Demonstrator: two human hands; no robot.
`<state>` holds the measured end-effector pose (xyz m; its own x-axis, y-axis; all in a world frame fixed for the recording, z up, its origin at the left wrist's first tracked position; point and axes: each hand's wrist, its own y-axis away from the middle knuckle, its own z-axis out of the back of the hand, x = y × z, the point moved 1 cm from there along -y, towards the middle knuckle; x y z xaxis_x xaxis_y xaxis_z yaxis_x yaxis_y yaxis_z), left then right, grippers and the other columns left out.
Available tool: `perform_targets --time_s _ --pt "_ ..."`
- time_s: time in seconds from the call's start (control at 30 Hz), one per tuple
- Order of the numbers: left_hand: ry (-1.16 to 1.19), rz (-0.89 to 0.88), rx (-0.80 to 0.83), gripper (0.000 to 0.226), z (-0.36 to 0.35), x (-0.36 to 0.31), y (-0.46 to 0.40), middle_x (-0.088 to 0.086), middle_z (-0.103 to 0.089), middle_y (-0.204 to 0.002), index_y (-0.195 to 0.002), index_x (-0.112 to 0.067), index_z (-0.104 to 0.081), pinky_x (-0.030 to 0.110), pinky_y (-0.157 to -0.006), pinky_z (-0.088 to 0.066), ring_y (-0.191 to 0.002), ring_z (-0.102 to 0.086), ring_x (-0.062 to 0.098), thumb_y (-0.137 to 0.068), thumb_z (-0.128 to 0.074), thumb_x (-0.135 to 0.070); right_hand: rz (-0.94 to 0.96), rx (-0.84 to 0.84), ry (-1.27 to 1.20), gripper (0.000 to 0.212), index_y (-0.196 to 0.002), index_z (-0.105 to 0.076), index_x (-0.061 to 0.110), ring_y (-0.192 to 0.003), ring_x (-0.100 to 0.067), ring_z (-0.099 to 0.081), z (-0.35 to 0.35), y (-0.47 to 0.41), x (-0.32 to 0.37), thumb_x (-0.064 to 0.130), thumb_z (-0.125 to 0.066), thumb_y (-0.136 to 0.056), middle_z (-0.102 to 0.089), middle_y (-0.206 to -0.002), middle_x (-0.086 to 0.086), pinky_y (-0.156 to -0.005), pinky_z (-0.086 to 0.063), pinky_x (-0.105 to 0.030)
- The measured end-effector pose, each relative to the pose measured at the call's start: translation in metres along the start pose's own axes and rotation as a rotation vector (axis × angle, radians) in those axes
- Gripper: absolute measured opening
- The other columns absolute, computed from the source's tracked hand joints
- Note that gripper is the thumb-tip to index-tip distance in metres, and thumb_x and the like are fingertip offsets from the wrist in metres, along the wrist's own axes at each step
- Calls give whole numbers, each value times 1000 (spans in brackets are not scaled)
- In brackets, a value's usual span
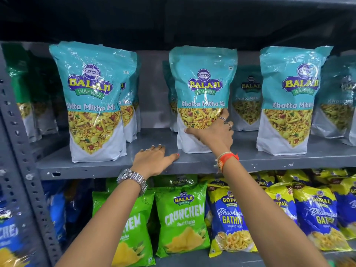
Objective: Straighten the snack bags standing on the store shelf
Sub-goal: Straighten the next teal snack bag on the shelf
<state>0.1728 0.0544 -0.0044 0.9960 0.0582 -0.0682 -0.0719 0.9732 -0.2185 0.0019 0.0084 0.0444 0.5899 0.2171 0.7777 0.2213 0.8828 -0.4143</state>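
- A green Crunchem bag (182, 220) stands on the lower shelf, near its middle, front facing out.
- A second green bag (133, 237) sits just left of it, partly hidden.
- Blue-and-yellow Gopal Gathiya bags (229, 224) fill the lower shelf toward its right edge, leaning and overlapping.
- Blue bags (9, 234) crowd the lower left corner, blurred.
- A grey perforated upright (23, 151) runs down the rack's left edge.
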Motion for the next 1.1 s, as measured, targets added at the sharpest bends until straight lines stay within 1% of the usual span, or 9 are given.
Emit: perform_targets --time_s 0.1,0.23,0.3,0.4,0.5,0.57,0.7,0.87,1.1 --pt "4 10 2 80 -1 1 -1 1 -32 -155 -143 -18 -36 43 -109 -26 -140 -31 22 -84 -15 -68 -7 7 -2 133 -149 -5 16 -131 -42 -36 11 10 -1 57 -84 -51 -33 -143 -20 -101 -39 -48" --pt "-47 -19 12 96 0 1 0 5 -37 -151 -141 -22 -38 45 -105 -30 -137 -35 25 -65 1 -67 -10 20 -4 132 -149 -6 15 -131 -42 -35 24 23 -1 57 -84 -52 -34 -143 -20 -102 -38 -48" --pt "-44 -6 8 92 -1 2 0 5 -39 -149 -139 -22 -40 44 -102 -32 -135 -37 25 -67 -1 -65 -9 31 1 131 -149 -6 14 -132 -41 -35 28 29 -2 57 -84 -53 -33 -143 -20 -101 -38 -48" --pt "-20 9 -9 84 1 1 -1 7 -49 -139 -128 -19 -49 41 -90 -35 -127 -45 26 -71 -7 -64 -1 18 -20 134 -150 -3 18 -131 -42 -35 32 35 -4 58 -84 -51 -33 -143 -20 -101 -38 -49" --pt "-39 -18 -15 89 0 1 0 10 -53 -131 -125 -20 -51 38 -77 -30 -120 -49 27 -66 -2 -64 0 21 -35 135 -150 -2 19 -132 -42 -35 35 38 -4 57 -84 -51 -32 -144 -20 -101 -38 -49" --pt "-34 -17 -29 88 1 1 1 10 -53 -131 -125 -20 -51 38 -76 -29 -120 -49 27 -67 -2 -64 1 24 -29 135 -150 -1 19 -132 -42 -35 36 40 -4 58 -84 -51 -32 -144 -20 -101 -38 -49" --pt "-91 -66 -33 108 2 0 2 12 -50 -132 -132 -22 -47 39 -78 -32 -120 -48 29 -52 10 -65 -6 23 -31 136 -151 0 19 -132 -42 -35 37 42 -3 58 -84 -51 -31 -145 -20 -101 -38 -49" --pt "-54 -39 -63 97 -1 1 -2 9 -54 -128 -124 -21 -51 38 -75 -31 -117 -51 27 -59 3 -69 -6 25 -37 135 -151 0 19 -133 -42 -34 37 41 -3 57 -84 -53 -31 -145 -20 -101 -38 -48" --pt "-40 -28 -74 79 -3 2 -2 7 -54 -131 -124 -20 -51 38 -77 -32 -119 -50 26 -74 -9 -64 -8 1 -45 134 -150 -2 19 -130 -42 -36 31 39 -1 57 -84 -52 -33 -143 -21 -100 -39 -49"
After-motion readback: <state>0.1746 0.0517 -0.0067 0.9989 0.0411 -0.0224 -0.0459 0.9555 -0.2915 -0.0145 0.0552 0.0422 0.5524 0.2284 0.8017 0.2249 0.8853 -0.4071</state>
